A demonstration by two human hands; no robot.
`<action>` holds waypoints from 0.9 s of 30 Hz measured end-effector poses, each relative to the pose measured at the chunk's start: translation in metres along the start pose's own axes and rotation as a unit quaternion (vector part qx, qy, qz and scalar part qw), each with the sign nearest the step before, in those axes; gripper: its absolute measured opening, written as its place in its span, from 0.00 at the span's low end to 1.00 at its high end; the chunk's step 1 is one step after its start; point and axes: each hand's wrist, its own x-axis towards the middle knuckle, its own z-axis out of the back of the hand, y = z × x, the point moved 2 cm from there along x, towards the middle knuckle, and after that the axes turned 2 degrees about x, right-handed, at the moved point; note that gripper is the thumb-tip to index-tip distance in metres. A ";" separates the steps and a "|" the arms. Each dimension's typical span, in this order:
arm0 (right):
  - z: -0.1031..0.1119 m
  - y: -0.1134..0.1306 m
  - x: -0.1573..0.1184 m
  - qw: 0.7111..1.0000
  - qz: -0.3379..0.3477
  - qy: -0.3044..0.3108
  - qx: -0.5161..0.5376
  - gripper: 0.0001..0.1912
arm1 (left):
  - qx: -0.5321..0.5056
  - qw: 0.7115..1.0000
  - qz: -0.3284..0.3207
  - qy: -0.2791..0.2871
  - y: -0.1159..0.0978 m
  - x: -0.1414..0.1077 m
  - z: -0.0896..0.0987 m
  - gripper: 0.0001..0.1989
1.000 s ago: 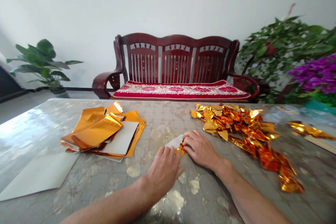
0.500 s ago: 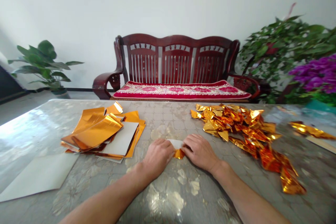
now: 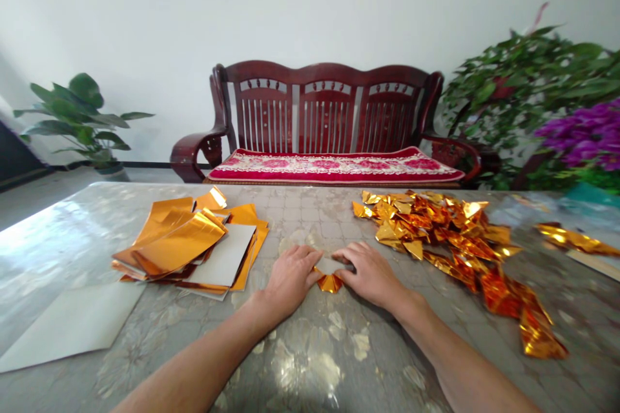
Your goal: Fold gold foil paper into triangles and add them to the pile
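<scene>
A small piece of gold foil paper [image 3: 330,282], partly folded with its pale side showing at the top, lies on the table between my hands. My left hand [image 3: 293,276] has its fingers on the left edge of the piece, thumb and fingertips pressing it. On the right edge rests the thumb of my right hand [image 3: 367,273], whose fingers curve round above it and hold that side. Left of my hands is a stack of gold sheets [image 3: 179,239]. A heap of folded gold pieces [image 3: 436,222] lies to the right.
A pale sheet [image 3: 77,322] lies at the table's left. Clear plastic [image 3: 527,206], another gold piece [image 3: 576,239] and purple flowers [image 3: 584,135] are at the right. Behind the table [image 3: 300,203] stands a wooden bench [image 3: 327,116].
My fingers have spread a little and shifted along the edges of the small piece, so more of its gold folds shows. The stack and heap look the same.
</scene>
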 end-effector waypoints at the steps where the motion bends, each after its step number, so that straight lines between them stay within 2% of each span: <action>1: 0.000 0.000 0.000 1.000 -0.003 0.002 0.001 0.11 | -0.001 1.000 -0.001 0.002 0.000 0.001 0.001 0.17; 7: 0.002 0.001 0.001 1.000 -0.018 -0.003 0.015 0.05 | -0.023 1.000 0.000 0.006 0.004 0.004 0.002 0.19; 14: 0.000 0.001 0.001 0.999 -0.020 0.008 0.038 0.13 | -0.093 0.994 0.033 0.036 0.013 0.010 -0.002 0.22; 17: -0.001 0.001 0.001 0.999 -0.010 0.015 0.029 0.11 | -0.097 0.993 0.046 0.039 0.015 0.011 -0.003 0.21; 22: -0.003 0.003 0.001 1.000 0.004 0.003 0.010 0.06 | -0.111 0.991 0.063 0.045 0.015 0.011 -0.004 0.14; 27: -0.003 0.003 0.000 1.000 0.015 -0.024 0.014 0.06 | -0.141 0.985 0.101 0.013 0.015 0.009 -0.007 0.06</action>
